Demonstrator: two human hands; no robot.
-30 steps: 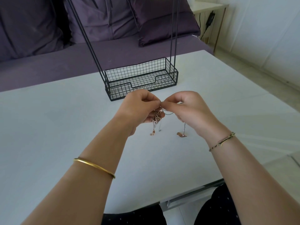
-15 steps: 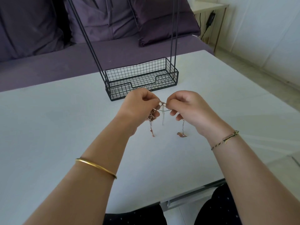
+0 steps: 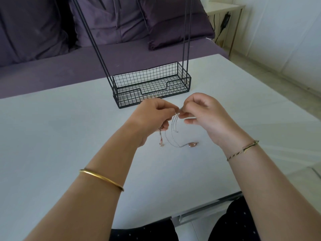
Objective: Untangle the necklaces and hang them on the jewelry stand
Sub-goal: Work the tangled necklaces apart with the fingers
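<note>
stand [image 3: 129, 100] top cut off | necklaces [image 3: 173, 134] count unclear, two pendants [image 3: 192, 144] | left hand [image 3: 151, 117], right hand [image 3: 205, 115]: fingers [image 3: 166, 108] pinching necklaces

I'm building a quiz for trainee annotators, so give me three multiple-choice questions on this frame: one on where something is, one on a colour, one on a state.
1. Where does the jewelry stand sit?
A) on the table, in front of the person
B) on the sofa
C) on the person's lap

2. What colour is the bangle on the left forearm?
A) silver
B) gold
C) black

3. What state are the necklaces in?
A) hung on the stand
B) piled in the basket
C) pinched by the left hand and right hand

Answers:
1 A: its wire base rests on the white tabletop.
2 B: the metal band shines gold.
3 C: fingertips of both hands meet on the chains, while one pendant lies on the table.
</note>
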